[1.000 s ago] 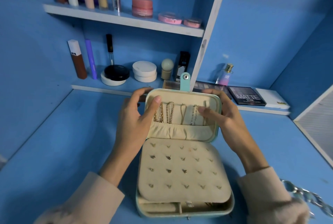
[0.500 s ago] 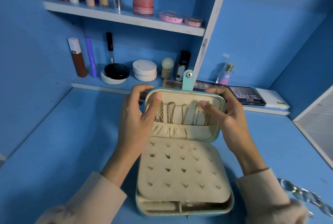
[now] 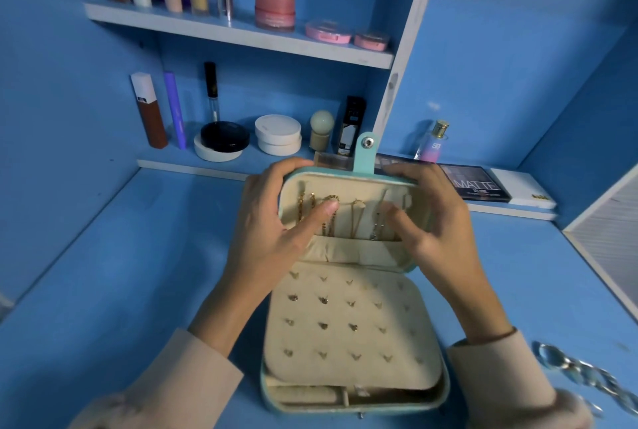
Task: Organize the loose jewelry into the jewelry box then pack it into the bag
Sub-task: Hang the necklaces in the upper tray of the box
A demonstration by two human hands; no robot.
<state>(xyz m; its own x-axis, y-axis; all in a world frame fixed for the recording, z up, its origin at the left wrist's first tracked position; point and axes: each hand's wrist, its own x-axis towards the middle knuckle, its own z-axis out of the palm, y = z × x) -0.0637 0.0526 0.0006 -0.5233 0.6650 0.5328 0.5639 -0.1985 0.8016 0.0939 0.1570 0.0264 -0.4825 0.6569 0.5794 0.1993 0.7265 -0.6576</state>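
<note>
Jewelry box (image 3: pixel 352 325): open on the blue desk (image 3: pixel 138 273), near centre, lid (image 3: pixel 355 187) raised at its far side.
Left hand (image 3: pixel 272 228): grips the lid's left edge, thumb on the necklaces (image 3: pixel 329 221).
Right hand (image 3: pixel 435 228): grips the lid's right edge, thumb inside.

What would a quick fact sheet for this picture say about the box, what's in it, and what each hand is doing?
Place: blue desk, shelves of cosmetics behind
Box: jewelry box, teal, open on the desk
Lid: tilted up, gold chains hanging inside
Base: cream pad dotted with small earrings
Left grip: holds the lid's left edge, thumb on the chains
Right grip: holds the lid's right edge, thumb inside
Nearby: chunky silver chain, blurred, at the lower right
</note>
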